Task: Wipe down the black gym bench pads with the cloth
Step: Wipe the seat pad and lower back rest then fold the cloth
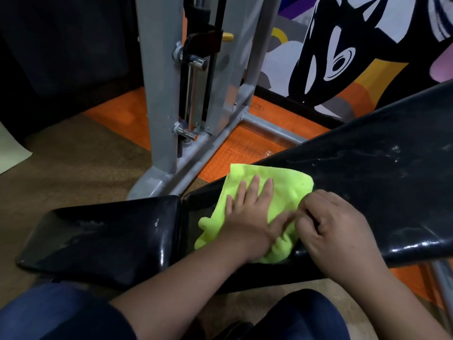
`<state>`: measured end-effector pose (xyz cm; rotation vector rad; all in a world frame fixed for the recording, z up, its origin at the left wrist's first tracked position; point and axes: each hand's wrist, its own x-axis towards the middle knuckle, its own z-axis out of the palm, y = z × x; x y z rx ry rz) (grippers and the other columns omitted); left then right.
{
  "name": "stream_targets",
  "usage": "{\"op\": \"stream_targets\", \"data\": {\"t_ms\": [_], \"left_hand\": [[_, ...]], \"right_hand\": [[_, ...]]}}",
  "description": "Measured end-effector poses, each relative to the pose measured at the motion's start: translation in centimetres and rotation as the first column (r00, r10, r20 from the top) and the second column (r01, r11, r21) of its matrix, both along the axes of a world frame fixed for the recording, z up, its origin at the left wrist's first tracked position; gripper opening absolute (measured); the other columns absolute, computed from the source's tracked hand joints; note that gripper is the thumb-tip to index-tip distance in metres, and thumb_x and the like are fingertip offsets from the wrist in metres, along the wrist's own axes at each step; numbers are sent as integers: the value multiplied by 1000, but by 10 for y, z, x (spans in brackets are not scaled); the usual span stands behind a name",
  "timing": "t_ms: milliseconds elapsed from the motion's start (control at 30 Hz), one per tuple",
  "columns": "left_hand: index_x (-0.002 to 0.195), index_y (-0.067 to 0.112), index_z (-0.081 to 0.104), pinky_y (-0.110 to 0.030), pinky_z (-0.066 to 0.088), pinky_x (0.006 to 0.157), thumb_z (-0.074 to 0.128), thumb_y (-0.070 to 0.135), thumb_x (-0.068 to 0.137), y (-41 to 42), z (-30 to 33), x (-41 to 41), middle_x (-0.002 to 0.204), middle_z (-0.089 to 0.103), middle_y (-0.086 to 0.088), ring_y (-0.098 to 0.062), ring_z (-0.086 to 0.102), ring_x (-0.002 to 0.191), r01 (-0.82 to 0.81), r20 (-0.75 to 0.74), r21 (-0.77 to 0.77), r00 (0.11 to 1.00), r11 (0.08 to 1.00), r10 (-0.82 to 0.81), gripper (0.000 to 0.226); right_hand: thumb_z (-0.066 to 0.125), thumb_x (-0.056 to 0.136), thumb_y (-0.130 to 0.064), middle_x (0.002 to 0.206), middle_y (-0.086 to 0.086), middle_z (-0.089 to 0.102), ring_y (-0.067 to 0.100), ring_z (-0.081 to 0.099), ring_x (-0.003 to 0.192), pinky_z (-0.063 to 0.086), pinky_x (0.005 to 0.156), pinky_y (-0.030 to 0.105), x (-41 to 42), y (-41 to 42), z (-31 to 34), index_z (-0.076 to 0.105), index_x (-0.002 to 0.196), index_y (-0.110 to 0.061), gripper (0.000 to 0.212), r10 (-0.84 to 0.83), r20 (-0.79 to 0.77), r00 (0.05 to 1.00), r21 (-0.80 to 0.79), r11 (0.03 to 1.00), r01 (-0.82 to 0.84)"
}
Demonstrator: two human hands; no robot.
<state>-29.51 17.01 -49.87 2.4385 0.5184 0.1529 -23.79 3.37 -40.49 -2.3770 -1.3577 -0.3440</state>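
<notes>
Brown carpet and an orange mat [235,153] under you, a painted mural wall [343,50] behind, and a grey machine frame [161,99] standing at centre. At the left lies the seat pad [103,239], black and glossy, streaked with pale smears. Just right of it, across a narrow gap, your left hand [250,214] is flat on the lime-green cloth [282,190], fingers spread, palm pressing it onto the low end of the back pad [367,187]. Your right hand [328,229] sits beside it, fingers curled, fingertips pinching the cloth's near edge, touching your left thumb. The back pad rises to the right, whitish marks on it.
</notes>
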Motion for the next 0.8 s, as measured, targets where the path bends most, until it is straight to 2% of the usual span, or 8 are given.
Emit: {"op": "stream_targets", "data": {"t_ms": [67,167,300,433,567,633,700,800], "left_hand": [[149,40,-17,-50,-7,118,34,69,85,-11,0,-7,158,-29,9,-17,-29,144,72,13,44,997,996,-73,87],[148,45,-15,-47,-8,119,27,81,74,-1,-6,-24,157,-28,14,-9,-30,142,156,74,21,985,988,-157,92],[147,50,-13,-50,-7,118,22,81,65,-6,1,-22,156,-30,18,-10,-32,142,91,30,-43,995,995,-90,94],[142,59,-15,-56,-5,117,39,78,75,-18,3,-32,157,-28,15,-22,-30,143,49,-18,-76,999,996,-50,88],[144,59,12,-48,9,120,49,54,91,-11,-12,-31,160,-7,20,-8,-15,147,-27,198,-219,978,975,71,65],[145,53,25,-44,14,119,47,57,90,-12,-13,-24,160,5,22,-3,-5,147,-78,301,-284,939,956,166,59],[146,45,30,-40,16,120,45,56,91,-18,-10,-27,159,12,23,-1,2,147,-70,357,-297,917,952,179,59],[149,40,25,-30,19,119,54,46,92,-17,-22,-43,160,11,21,3,8,145,41,406,-292,910,956,85,65]], "right_hand": [[40,80,-30,63,-6,47,16,48,64,43,52,40,-1,1,0,49,63,-16,24,-17,-18,1000,3,1000,17],[39,80,-29,61,-5,46,16,47,62,42,51,39,-2,1,0,48,62,-15,24,-16,-15,1000,-13,1000,16],[40,80,-28,61,-6,44,14,44,61,39,51,36,-1,2,1,46,63,-15,23,-26,-17,999,-12,1000,26],[41,80,-27,61,-6,43,12,44,61,38,52,35,-1,-1,-2,46,63,-15,22,-23,-15,1000,1,1000,23],[41,81,-26,62,-5,42,13,44,62,38,55,34,0,-1,-2,46,63,-16,21,-14,-15,1000,14,1000,14],[42,82,-26,62,-6,42,13,44,62,38,54,35,0,1,-3,45,63,-17,21,-14,-10,1000,17,1000,14],[43,82,-26,62,-6,42,12,43,62,37,53,34,-1,2,-5,45,63,-17,21,-12,-9,1000,15,1000,12],[44,82,-26,63,-6,43,14,44,63,38,54,36,0,0,-6,46,64,-17,21,-1,-8,1000,19,1000,1]]}}
